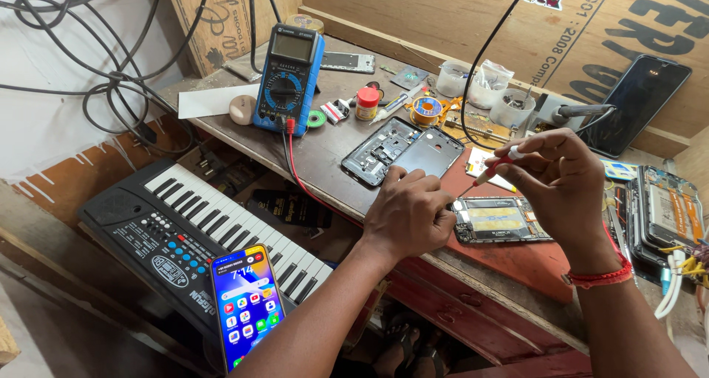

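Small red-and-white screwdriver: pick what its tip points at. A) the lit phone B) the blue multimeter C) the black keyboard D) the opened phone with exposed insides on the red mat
D: the right hand holds the small red-and-white screwdriver angled down to the opened phone on the red mat.

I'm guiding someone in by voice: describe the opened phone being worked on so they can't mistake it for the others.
Start at the blue multimeter at the back of the wooden bench, then come forward and right to the red mat. The opened phone lies there between the left hand and the right hand, which holds a screwdriver. Unlike the dark frames behind, it shows a yellow-striped interior.
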